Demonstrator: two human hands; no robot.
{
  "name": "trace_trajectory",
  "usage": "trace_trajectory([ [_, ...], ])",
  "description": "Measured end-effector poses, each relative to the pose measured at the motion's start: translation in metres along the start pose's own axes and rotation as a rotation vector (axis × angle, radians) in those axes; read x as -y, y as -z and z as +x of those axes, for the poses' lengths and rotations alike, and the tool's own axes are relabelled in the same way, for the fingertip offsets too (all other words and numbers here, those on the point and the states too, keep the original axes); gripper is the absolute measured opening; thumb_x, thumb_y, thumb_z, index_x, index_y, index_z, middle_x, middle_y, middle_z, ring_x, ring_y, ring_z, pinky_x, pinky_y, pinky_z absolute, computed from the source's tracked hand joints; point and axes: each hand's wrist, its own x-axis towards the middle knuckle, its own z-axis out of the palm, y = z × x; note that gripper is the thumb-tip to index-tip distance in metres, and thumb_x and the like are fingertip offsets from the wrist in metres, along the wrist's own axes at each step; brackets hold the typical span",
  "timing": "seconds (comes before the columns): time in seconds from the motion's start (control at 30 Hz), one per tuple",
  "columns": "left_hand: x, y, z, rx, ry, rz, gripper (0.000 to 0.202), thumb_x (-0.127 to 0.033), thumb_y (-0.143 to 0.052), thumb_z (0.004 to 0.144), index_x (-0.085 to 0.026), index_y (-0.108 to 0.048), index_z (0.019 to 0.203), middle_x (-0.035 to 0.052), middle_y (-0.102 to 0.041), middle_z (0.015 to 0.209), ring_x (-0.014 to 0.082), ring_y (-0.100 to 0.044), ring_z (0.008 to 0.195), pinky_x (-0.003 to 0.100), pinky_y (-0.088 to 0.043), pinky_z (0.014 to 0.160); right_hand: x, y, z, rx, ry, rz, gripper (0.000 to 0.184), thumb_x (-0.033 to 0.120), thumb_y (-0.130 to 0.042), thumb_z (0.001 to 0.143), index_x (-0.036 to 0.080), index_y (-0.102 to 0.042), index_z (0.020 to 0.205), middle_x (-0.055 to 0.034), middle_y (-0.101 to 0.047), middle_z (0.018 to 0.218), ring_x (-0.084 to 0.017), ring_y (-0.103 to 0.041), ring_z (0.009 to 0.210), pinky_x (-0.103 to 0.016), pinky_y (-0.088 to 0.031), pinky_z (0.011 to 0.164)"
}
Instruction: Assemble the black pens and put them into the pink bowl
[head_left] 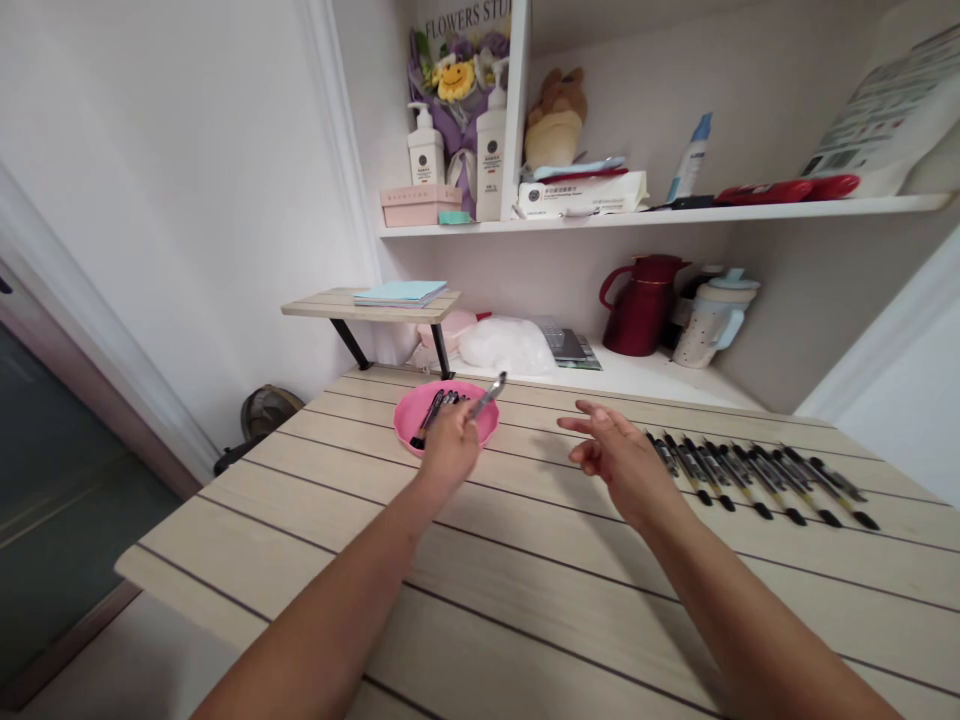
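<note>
My left hand (451, 440) is closed round a pen (491, 393), grey and clear with a dark tip, which points up and to the right. It is over the near right part of a pink scalloped bowl (402, 418), where several dark pens (427, 420) lie. Above the table, to the right of the bowl, my right hand (611, 455) has its fingers spread and holds nothing. Beyond it, several pens (750, 475) with black ends lie side by side in a slanting row on the slatted table (525, 590).
A small raised stand (330, 305) with blue-topped papers (401, 292) is behind the bowl. Along the back are a white plastic bag (506, 345), a dark red jug (643, 305) and a pale cup (712, 320). A shelf (675, 215) with bottles crosses above.
</note>
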Motion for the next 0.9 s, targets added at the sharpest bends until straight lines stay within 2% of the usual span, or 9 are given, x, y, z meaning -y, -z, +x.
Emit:
trace_trajectory([
  [0.07,0.006,0.020,0.013,-0.103,-0.024,0.356,0.037,-0.014,-0.041,0.075,-0.020,-0.060,0.106,0.0082,-0.057,0.096,0.0189,-0.053,0.087,0.027,-0.038,0.075,0.004,0.010,0.005,-0.024,0.025,-0.062,0.040,0.049,-0.053,0.073,0.020,-0.055,0.100,-0.0082,-0.063,0.095,-0.007,-0.051,0.047,-0.020,-0.034,0.038],
  [0.13,0.015,0.034,0.023,-0.141,0.004,0.670,0.033,-0.014,-0.044,0.074,-0.019,-0.063,0.101,0.0103,-0.058,0.094,0.0210,-0.054,0.089,0.027,-0.038,0.075,0.007,0.021,0.011,-0.059,0.056,-0.098,0.038,0.048,-0.054,0.072,0.018,-0.058,0.095,-0.0083,-0.063,0.091,-0.007,-0.050,0.047,-0.019,-0.033,0.037],
  [0.23,0.026,0.041,0.034,-0.170,0.064,0.808,0.030,-0.016,-0.046,0.073,-0.017,-0.065,0.097,0.0127,-0.059,0.095,0.0242,-0.053,0.093,0.029,-0.038,0.076,0.011,0.038,0.019,-0.114,0.074,-0.098,0.038,0.048,-0.055,0.071,0.017,-0.059,0.091,-0.0081,-0.063,0.088,-0.006,-0.049,0.045,-0.018,-0.031,0.035],
  [0.33,0.032,0.036,0.041,-0.175,0.099,0.875,0.034,-0.015,-0.045,0.074,-0.020,-0.061,0.105,0.0113,-0.060,0.100,0.0228,-0.054,0.094,0.028,-0.039,0.074,0.013,0.050,0.024,-0.166,0.075,-0.078,0.038,0.048,-0.057,0.069,0.016,-0.059,0.089,-0.0070,-0.063,0.085,-0.005,-0.048,0.044,-0.017,-0.031,0.034],
  [0.53,0.036,0.027,0.048,-0.109,0.083,0.934,0.029,-0.018,-0.047,0.073,-0.019,-0.061,0.098,0.0100,-0.063,0.090,0.0229,-0.057,0.084,0.029,-0.040,0.068,0.016,0.066,0.030,-0.195,0.073,-0.236,0.036,0.048,-0.051,0.072,0.016,-0.059,0.087,-0.0060,-0.064,0.082,-0.005,-0.048,0.044,-0.017,-0.032,0.037],
  [0.67,0.027,0.027,0.044,-0.088,0.014,0.942,0.023,-0.026,-0.050,0.074,-0.019,-0.061,0.093,0.0104,-0.061,0.092,0.0232,-0.056,0.086,0.030,-0.040,0.070,0.018,0.074,0.030,-0.133,0.046,-0.761,0.029,0.042,-0.048,0.073,0.017,-0.062,0.077,-0.0036,-0.064,0.069,-0.009,-0.049,0.044,-0.020,-0.035,0.042],
  [0.77,0.015,0.016,0.031,-0.078,-0.112,0.876,0.025,-0.028,-0.047,0.077,-0.019,-0.060,0.096,0.0094,-0.059,0.099,0.0222,-0.053,0.093,0.030,-0.039,0.076,0.012,0.069,0.027,-0.059,0.030,-1.246,0.024,0.036,-0.048,0.073,0.018,-0.064,0.068,-0.0054,-0.064,0.064,-0.015,-0.057,0.056,-0.023,-0.038,0.049],
  [0.83,0.008,-0.001,0.016,-0.029,-0.249,0.692,0.026,-0.025,-0.044,0.078,-0.019,-0.060,0.099,0.0081,-0.059,0.099,0.0204,-0.053,0.092,0.030,-0.039,0.077,0.003,0.060,0.023,-0.058,0.008,-1.469,0.025,0.035,-0.048,0.074,0.017,-0.065,0.071,-0.0098,-0.066,0.073,-0.020,-0.061,0.070,-0.026,-0.041,0.057],
  [0.9,0.004,-0.022,-0.003,0.101,-0.349,0.439,0.027,-0.022,-0.044,0.078,-0.019,-0.060,0.100,0.0069,-0.060,0.095,0.0185,-0.053,0.089,0.029,-0.040,0.079,-0.008,0.050,0.019,-0.075,-0.043,-1.591,0.027,0.034,-0.048,0.075,0.013,-0.066,0.079,-0.0157,-0.066,0.085,-0.025,-0.061,0.080,-0.031,-0.042,0.064],
])
